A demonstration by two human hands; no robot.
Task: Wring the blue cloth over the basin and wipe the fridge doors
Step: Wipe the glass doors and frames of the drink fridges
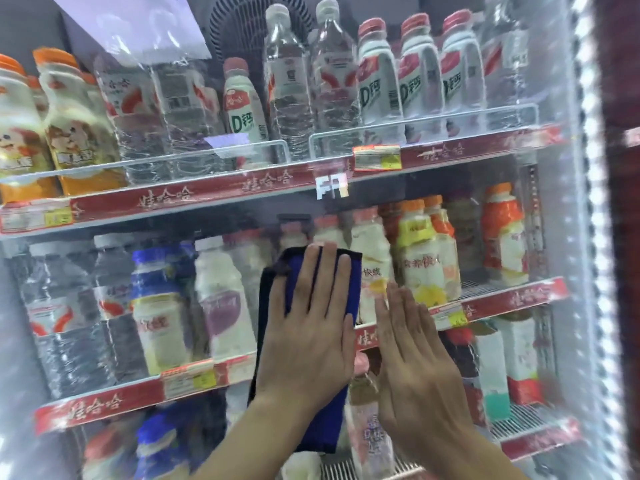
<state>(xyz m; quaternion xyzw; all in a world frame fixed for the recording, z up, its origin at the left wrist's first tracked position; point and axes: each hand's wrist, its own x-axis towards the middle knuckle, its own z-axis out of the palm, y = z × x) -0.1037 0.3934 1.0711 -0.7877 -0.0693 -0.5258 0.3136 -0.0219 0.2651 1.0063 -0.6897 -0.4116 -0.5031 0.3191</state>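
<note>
The blue cloth (349, 289), dark-edged and folded, lies flat against the glass fridge door (346, 209) at the middle shelf's height. My left hand (308, 327) presses on it with fingers straight and pointing up, covering most of its middle. My right hand (415, 362) rests flat on the glass just right of the cloth, fingers together, holding nothing. The cloth's lower end shows below my left wrist. No basin is in view.
Behind the glass, red-edged shelves (207, 192) hold rows of water and drink bottles (377, 84). A lit white strip (595, 202) runs down the door's right frame, with a dark red surface (623, 81) beyond it.
</note>
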